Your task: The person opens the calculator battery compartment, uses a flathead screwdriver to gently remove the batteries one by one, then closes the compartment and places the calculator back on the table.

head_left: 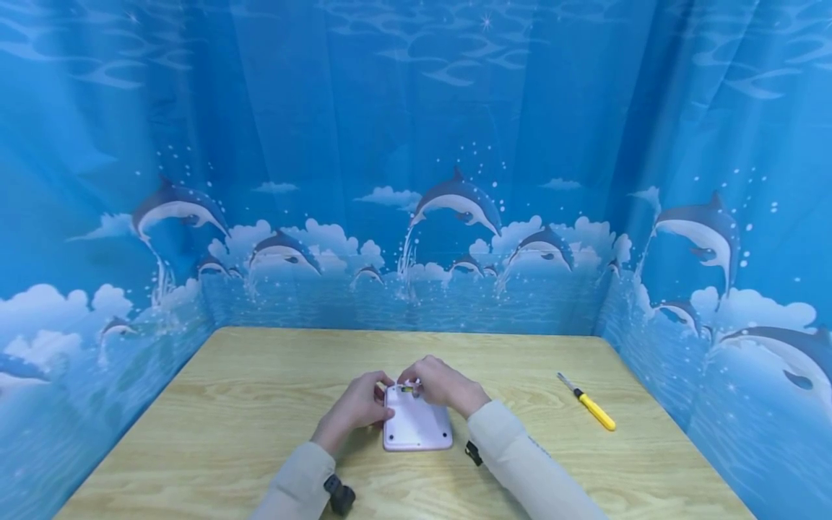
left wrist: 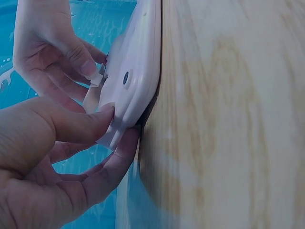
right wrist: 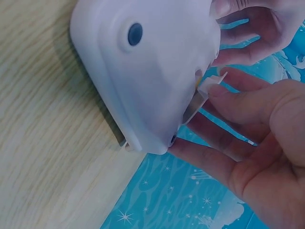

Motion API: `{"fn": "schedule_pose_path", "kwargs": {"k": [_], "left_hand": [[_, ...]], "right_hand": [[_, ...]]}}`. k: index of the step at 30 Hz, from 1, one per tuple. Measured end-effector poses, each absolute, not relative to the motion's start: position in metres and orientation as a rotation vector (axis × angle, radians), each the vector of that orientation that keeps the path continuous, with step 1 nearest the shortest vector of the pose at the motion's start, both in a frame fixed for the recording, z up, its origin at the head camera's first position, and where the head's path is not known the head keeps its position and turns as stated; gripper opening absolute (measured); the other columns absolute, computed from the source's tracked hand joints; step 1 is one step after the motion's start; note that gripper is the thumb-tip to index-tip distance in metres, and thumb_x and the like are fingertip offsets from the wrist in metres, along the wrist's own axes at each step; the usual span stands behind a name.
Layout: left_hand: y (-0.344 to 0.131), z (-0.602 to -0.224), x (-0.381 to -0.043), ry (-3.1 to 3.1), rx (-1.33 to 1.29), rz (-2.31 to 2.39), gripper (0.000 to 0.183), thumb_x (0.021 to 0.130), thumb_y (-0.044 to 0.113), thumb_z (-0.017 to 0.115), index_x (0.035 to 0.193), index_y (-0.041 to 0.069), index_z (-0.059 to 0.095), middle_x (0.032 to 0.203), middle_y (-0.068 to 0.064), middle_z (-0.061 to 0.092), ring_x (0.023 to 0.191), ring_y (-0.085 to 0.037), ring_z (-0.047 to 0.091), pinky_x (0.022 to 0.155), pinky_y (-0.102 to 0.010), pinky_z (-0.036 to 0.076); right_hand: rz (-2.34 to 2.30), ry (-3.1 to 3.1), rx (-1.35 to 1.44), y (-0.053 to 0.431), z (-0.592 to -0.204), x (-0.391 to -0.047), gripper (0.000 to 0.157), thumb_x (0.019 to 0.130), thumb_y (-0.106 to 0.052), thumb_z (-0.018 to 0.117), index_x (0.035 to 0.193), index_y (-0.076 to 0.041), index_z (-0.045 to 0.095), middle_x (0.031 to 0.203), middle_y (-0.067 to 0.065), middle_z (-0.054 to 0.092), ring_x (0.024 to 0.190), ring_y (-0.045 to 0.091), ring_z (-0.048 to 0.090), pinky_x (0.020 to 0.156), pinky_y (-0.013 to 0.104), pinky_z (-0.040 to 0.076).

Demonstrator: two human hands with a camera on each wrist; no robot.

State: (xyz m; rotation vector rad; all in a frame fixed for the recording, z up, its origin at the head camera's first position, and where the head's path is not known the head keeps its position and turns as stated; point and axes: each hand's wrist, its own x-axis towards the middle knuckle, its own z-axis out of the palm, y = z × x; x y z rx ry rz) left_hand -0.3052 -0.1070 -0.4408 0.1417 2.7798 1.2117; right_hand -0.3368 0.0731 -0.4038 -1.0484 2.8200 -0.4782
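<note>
A flat, pale pink device (head_left: pixel 416 426), shaped like a desk calculator, lies on the table with its underside up and dark round feet (right wrist: pixel 135 34) at its corners. My left hand (head_left: pixel 359 401) grips its left edge, thumb on top and fingers at the side. At the far end, a yellow-green battery (head_left: pixel 407 389) shows in an opening. My right hand (head_left: pixel 443 383) pinches a small whitish battery cover (right wrist: pixel 208 89) between thumb and fingers. In the right wrist view the cover stands tilted up at the opening, and another fingertip touches the device's corner.
A screwdriver (head_left: pixel 594 410) with a yellow handle lies to the right on the wooden table (head_left: pixel 273 361). Blue curtains (head_left: pixel 403 108) printed with dolphins hang round the table's back and sides.
</note>
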Motion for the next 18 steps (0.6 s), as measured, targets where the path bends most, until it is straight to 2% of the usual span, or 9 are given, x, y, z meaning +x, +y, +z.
{"fn": "schedule_pose_path", "kwargs": {"k": [11,18], "left_hand": [[-0.1083,-0.4436,-0.3063,2.781,0.151,1.226,0.05,0.078,0.002,0.084,0.124,0.005,0.065,0.097,-0.009,0.067,0.083,-0.019,0.063,0.075,-0.034,0.058],[-0.1079,-0.4429,-0.3057,2.778,0.139,1.225,0.048,0.08,0.002,0.084,0.124,0.006,0.065,0.097,-0.009,0.066,0.082,-0.019,0.062,0.072,-0.032,0.056]], "right_hand": [[-0.484,2.829,-1.047,0.0725,-0.4022,-0.3351,0.039,0.089,0.008,0.07,0.122,-0.012,0.075,0.125,0.006,0.075,0.118,0.025,0.07,0.099,0.034,0.059],[-0.459,2.826,-1.062,0.0731,-0.3973,-0.3334,0.046,0.086,0.016,0.066,0.12,-0.012,0.076,0.124,0.006,0.076,0.117,0.024,0.071,0.099,0.034,0.059]]}}
